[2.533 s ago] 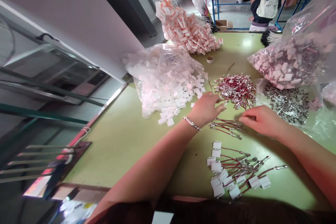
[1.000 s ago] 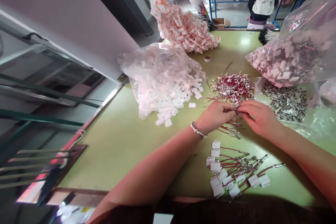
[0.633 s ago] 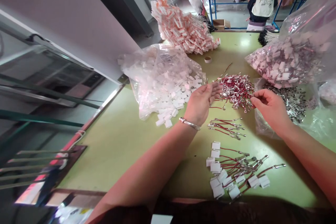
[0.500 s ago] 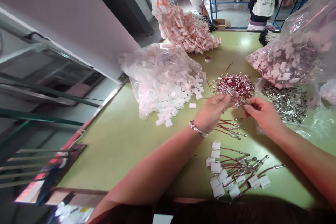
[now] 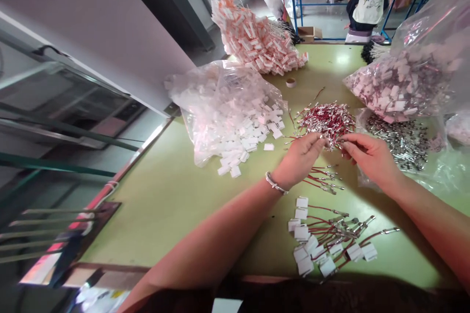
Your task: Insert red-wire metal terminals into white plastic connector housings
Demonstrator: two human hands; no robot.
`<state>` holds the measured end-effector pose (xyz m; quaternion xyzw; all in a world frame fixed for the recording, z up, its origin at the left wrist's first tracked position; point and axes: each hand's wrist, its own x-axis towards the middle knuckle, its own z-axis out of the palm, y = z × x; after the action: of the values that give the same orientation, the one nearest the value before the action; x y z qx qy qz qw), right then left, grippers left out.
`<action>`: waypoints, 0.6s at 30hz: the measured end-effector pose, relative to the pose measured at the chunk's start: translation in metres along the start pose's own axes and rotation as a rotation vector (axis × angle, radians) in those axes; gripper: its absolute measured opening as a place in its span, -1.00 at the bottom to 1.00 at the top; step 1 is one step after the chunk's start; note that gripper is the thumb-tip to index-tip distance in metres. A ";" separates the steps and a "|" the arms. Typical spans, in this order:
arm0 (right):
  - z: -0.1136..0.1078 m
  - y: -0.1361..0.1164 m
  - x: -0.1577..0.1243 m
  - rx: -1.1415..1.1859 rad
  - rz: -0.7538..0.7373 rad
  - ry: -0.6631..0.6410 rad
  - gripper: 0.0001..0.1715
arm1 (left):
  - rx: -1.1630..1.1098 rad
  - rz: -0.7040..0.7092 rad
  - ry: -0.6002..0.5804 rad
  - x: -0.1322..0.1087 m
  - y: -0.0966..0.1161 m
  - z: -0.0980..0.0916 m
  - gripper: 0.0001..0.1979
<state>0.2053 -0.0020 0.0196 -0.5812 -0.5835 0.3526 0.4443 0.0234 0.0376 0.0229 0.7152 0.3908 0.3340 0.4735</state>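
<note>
My left hand (image 5: 299, 159) and my right hand (image 5: 367, 156) meet at the near edge of a heap of short red wires with silver terminals (image 5: 325, 120) on the green table (image 5: 172, 195). Both hands have fingers pinched together on wires at the heap's edge. A small bundle of loose red wires (image 5: 325, 179) lies just below the hands. Nearer to me sits a cluster of red wires fitted with white connectors (image 5: 326, 242). A silver bracelet circles my left wrist.
An open clear bag spills white connectors (image 5: 235, 117) left of the heap. A pink-white pile (image 5: 257, 39) lies at the back, filled bags (image 5: 407, 83) and loose metal terminals (image 5: 402, 139) at the right. A tape roll (image 5: 291, 82) lies beyond. A person sits far behind.
Over the last seconds my hands lifted from the small bundle to the wire heap, parted briefly with the left palm up, then came together again, pinching at the heap's near edge.
</note>
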 end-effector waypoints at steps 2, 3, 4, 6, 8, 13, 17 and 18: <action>0.001 0.000 -0.002 -0.042 -0.071 0.004 -0.77 | 0.047 0.056 -0.029 -0.001 0.000 0.002 -0.79; 0.002 0.000 -0.003 -0.053 -0.093 -0.001 -0.77 | 0.042 0.069 -0.041 -0.001 0.000 0.004 -0.81; 0.004 0.000 -0.004 -0.062 -0.110 -0.009 -0.77 | 0.043 0.068 -0.054 -0.002 0.000 0.006 -0.81; 0.006 0.002 -0.005 -0.086 -0.119 -0.028 -0.77 | 0.053 0.044 -0.077 -0.003 0.000 0.009 -0.79; 0.006 0.003 -0.005 -0.138 -0.125 -0.034 -0.79 | 0.070 0.026 -0.087 -0.003 -0.001 0.010 -0.76; -0.003 0.000 -0.002 -0.327 -0.224 -0.092 -0.81 | 0.262 0.093 -0.075 -0.003 -0.007 0.004 -0.75; -0.007 -0.007 -0.002 -0.363 -0.160 -0.293 -0.80 | 0.629 0.265 -0.211 -0.003 -0.010 -0.007 -0.75; -0.006 -0.008 -0.003 -0.356 -0.118 -0.329 -0.81 | 0.698 0.295 -0.268 -0.003 -0.011 -0.009 -0.77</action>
<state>0.2077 -0.0057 0.0290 -0.5501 -0.7337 0.3078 0.2535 0.0118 0.0409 0.0155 0.9187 0.3089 0.1494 0.1957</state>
